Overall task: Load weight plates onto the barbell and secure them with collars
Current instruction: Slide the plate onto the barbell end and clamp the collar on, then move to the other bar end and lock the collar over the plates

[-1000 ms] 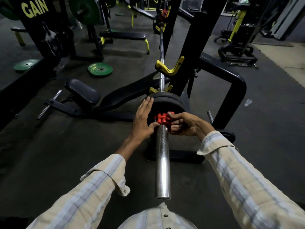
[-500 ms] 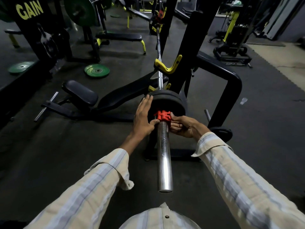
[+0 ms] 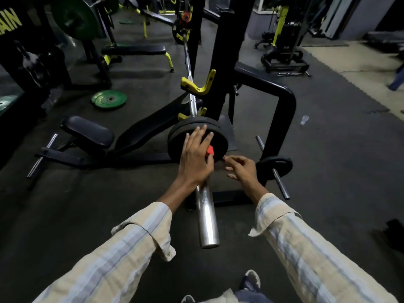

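Mostly, the left hand hides the red collar against the plates.

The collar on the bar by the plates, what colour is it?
Red. The collar shows in the head view.

Both arms in striped sleeves reach forward; left hand spread flat with straight fingers, right hand loosely open.
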